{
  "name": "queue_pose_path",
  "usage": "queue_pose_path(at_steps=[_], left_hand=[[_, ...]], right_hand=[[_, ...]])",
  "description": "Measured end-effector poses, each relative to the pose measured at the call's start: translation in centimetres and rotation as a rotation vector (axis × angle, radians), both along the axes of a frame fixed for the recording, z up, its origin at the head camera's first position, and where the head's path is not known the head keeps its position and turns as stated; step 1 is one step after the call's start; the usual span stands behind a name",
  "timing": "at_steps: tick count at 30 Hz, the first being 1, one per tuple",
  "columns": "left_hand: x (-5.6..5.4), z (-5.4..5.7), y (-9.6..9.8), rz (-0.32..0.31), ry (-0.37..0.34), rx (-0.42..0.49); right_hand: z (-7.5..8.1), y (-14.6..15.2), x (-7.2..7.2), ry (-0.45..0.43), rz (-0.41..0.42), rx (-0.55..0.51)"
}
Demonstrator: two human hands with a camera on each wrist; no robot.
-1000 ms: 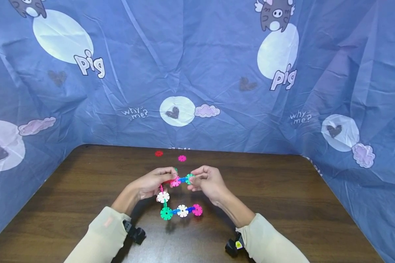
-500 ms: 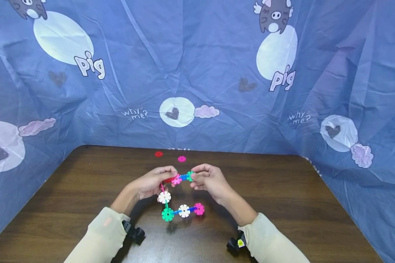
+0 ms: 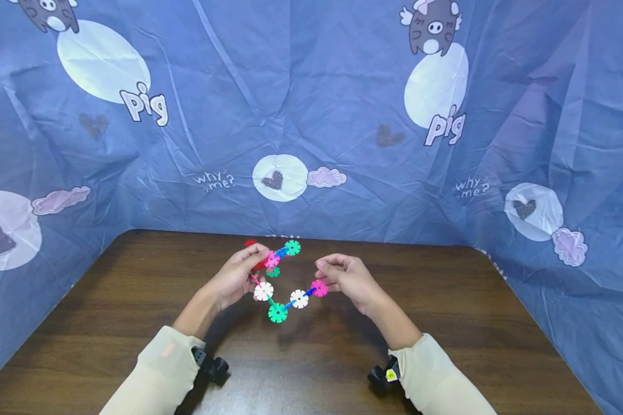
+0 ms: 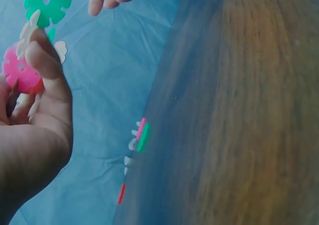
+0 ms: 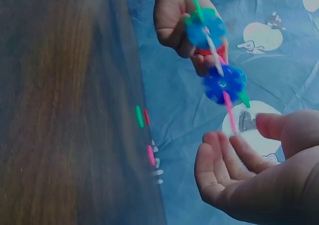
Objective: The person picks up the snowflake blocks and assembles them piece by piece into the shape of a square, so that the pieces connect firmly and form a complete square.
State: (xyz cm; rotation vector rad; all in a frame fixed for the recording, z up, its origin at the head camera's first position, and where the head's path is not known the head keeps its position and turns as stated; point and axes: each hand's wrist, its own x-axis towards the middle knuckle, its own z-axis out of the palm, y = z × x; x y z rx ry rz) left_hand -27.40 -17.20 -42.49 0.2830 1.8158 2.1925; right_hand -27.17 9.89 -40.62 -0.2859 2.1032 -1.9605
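Observation:
A curved chain of notched plastic snowflake discs hangs above the table, raised by my left hand [image 3: 236,274]. That hand pinches the chain around its red disc [image 3: 259,264], beside a pink disc [image 4: 20,68]. One end is a green disc [image 3: 292,248] pointing away. From the grip the other arm runs through a white disc [image 3: 263,291], a lower green disc [image 3: 277,313] and another white disc [image 3: 299,298] to a pink end disc [image 3: 319,288]. My right hand [image 5: 249,172] is just beside that pink end, fingers loosely bent, thumb apart; contact is unclear.
Loose discs lie on the brown wooden table [image 3: 420,311]: a red disc [image 4: 121,194] and a green disc [image 5: 139,116] toward the back, plus a pink disc [image 5: 151,155]. Blue printed cloth [image 3: 342,115] walls in the back and sides.
My right hand has let go of the green end disc and moved right, toward the pink end. My left hand has raised and turned the chain, its lower arm swinging up.

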Motion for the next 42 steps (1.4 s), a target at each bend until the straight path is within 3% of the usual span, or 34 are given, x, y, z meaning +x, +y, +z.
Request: queue_pose_path(at_steps=[6, 10, 13, 16, 20, 25, 31, 36, 42], left_hand=[[0.1, 0.4, 0.6, 0.177, 0.071, 0.108], [0.4, 0.6, 1.6, 0.271, 0.095, 0.142], [0.7, 0.7, 2.5, 0.298, 0.099, 0.163], [1.0, 0.8, 3.2, 0.294, 0.090, 0.178], [1.4, 1.0, 3.9, 0.250, 0.065, 0.195], [1.6, 1.2, 4.3, 0.221, 0.052, 0.199], [1.2, 0.9, 4.0, 0.259, 0.028, 0.144], [1.0, 1.0, 3.8, 0.219, 0.011, 0.084], [1.2, 1.2, 4.3, 0.181, 0.033, 0.113]], right_hand=[[-0.2, -0.2, 0.0, -0.076, -0.018, -0.120], [-0.3, -0.8, 0.5, -0.145, 0.052, -0.173], [-0.3, -1.2, 1.0, -0.153, 0.095, -0.198], [-0.2, -1.6, 1.3, -0.133, 0.086, -0.243], [-0.1, -1.8, 1.3, -0.121, 0.010, -0.295], [-0.1, -1.4, 0.8, -0.107, -0.053, -0.295], [0.0, -0.7, 0.3, -0.065, -0.055, -0.253], [0.5, -0.1, -0.2, -0.057, -0.034, -0.183], [0.7, 0.4, -0.6, -0.031, -0.035, -0.194]])
